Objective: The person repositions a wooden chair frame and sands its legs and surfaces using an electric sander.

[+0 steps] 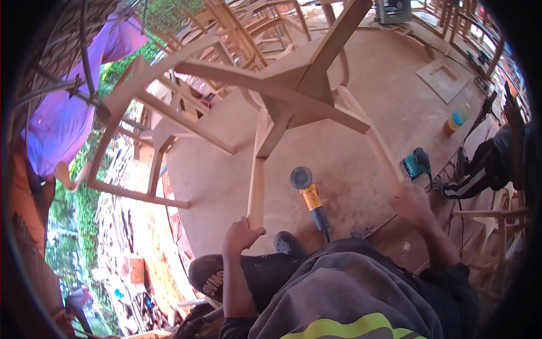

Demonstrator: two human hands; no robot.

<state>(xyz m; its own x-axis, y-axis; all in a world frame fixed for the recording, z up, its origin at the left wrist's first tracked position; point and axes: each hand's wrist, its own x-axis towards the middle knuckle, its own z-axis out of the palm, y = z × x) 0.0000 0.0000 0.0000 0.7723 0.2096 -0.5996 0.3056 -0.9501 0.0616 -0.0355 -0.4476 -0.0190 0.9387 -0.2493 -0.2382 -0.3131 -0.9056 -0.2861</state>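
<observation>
left hand [240,235] grips one leg [256,189] of the wooden frame [299,100], right hand [411,204] grips another leg [385,155].

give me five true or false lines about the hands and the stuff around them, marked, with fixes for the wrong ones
1. The left hand grasps part of the cross-braced wooden frame. True.
2. The yellow-and-grey angle grinder lies on the brown flat surface. True.
3. The right hand grips the angle grinder. False: it holds the wooden frame.
4. A teal power tool is at the right of the picture. True.
5. The bottle is beside the left hand. False: it is far right, beyond the teal power tool.
</observation>
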